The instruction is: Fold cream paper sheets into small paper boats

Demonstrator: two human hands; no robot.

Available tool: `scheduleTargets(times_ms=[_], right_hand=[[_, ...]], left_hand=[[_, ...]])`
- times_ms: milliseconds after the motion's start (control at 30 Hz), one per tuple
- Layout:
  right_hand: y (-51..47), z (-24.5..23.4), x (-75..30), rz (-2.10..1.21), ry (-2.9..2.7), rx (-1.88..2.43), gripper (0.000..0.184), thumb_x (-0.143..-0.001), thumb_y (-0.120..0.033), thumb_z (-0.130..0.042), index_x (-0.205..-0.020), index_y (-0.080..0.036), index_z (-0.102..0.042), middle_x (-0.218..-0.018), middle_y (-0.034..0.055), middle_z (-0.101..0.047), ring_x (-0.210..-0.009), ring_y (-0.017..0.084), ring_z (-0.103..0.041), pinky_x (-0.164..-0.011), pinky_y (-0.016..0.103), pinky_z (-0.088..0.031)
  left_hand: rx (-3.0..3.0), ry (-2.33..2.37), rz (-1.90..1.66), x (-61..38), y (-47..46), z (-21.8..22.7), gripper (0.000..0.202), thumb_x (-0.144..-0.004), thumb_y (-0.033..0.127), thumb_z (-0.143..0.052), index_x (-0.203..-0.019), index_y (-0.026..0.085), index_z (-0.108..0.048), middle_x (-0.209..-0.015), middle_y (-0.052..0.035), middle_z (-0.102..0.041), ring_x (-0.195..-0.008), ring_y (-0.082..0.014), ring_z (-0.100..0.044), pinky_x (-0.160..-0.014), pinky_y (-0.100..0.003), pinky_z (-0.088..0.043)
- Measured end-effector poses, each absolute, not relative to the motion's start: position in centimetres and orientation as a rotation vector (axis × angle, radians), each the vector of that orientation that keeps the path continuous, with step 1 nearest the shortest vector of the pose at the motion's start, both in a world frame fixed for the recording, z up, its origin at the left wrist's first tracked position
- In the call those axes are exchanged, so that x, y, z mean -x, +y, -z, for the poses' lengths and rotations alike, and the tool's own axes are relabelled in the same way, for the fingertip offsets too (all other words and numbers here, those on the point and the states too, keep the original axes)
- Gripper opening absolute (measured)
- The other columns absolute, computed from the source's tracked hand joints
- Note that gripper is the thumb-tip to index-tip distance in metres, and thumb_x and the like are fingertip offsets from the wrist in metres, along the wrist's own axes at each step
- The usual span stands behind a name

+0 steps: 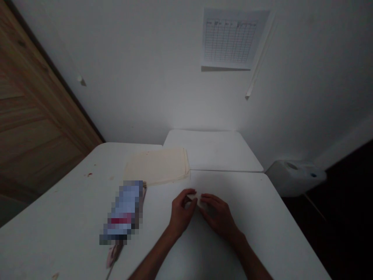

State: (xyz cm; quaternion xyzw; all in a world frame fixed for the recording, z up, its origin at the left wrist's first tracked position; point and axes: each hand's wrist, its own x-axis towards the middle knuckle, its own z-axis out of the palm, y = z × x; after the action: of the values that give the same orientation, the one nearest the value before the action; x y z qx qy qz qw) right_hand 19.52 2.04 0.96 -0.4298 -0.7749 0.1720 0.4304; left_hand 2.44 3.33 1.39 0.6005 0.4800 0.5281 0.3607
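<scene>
Over the white table (pixel 192 249), my left hand (pixel 181 212) and my right hand (pixel 220 216) meet almost fingertip to fingertip. Both have curled fingers, with thumbs towards the middle. Between the fingertips shows a small pale piece (pixel 199 200), pinched from both sides; its kind is too small and dim to make out. Beyond my left hand lies a thin stack of cream-coloured sheets (pixel 157 166), flat on the table. To the left of my hands is a pixelated, bluish rectangular object (pixel 125 210) with a cord or strap below it.
A raised white panel (pixel 214 151) stands at the table's back edge against the wall. A printed chart (pixel 233 39) hangs above. At the left is a wooden door (pixel 37 116); a white plastic container (pixel 297 177) sits beyond the right edge. Small reddish specks (pixel 89 174) dot the table's left side.
</scene>
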Motion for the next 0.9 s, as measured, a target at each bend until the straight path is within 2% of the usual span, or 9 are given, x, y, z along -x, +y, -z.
scheduleTargets(times_ms=[167,300,500,900], right_hand=[[2.0,-1.3,-19.6,-0.505,-1.904,1.074,0.024,-0.084,-0.026,-0.062,-0.108,-0.024,-0.064,-0.112,0.0079,-0.066,-0.102,0.021,-0.064,-0.091,0.036,-0.053],[2.0,-1.7,-19.5,-0.518,-1.897,1.05,0.023,-0.086,-0.026,-0.059,-0.109,-0.023,-0.063,-0.11,0.0079,-0.067,-0.101,0.02,-0.064,-0.09,0.034,-0.053],[2.0,-1.6,-19.6,-0.592,-1.87,1.034,0.028,-0.086,-0.027,-0.059,-0.114,-0.023,-0.06,-0.113,0.0086,-0.065,-0.102,0.02,-0.064,-0.088,0.033,-0.054],[2.0,-1.4,-19.6,-0.664,-1.841,1.056,0.034,-0.084,-0.026,-0.059,-0.118,-0.024,-0.056,-0.113,0.0076,-0.065,-0.095,0.019,-0.065,-0.085,0.031,-0.054]], left_hand=[[-1.55,1.11,-1.324,-2.4,3.2,-1.6,0.03,-0.08,0.024,-0.063,-0.11,0.019,-0.059,-0.102,-0.0057,-0.067,-0.075,-0.0141,-0.064,-0.074,-0.028,-0.054],[-1.553,1.095,-1.29,-2.4,3.2,-1.9,0.031,-0.081,0.027,-0.063,-0.111,0.019,-0.06,-0.092,-0.0037,-0.068,-0.075,-0.0147,-0.064,-0.074,-0.028,-0.055],[-1.495,1.055,-1.281,-2.5,3.2,-1.4,0.037,-0.083,0.032,-0.062,-0.117,0.018,-0.06,-0.113,-0.0086,-0.066,-0.094,-0.02,-0.067,-0.086,-0.034,-0.055],[-1.481,0.982,-1.299,-2.4,3.2,-0.5,0.04,-0.085,0.03,-0.062,-0.123,0.018,-0.058,-0.116,-0.0099,-0.066,-0.1,-0.0221,-0.066,-0.09,-0.038,-0.055]])
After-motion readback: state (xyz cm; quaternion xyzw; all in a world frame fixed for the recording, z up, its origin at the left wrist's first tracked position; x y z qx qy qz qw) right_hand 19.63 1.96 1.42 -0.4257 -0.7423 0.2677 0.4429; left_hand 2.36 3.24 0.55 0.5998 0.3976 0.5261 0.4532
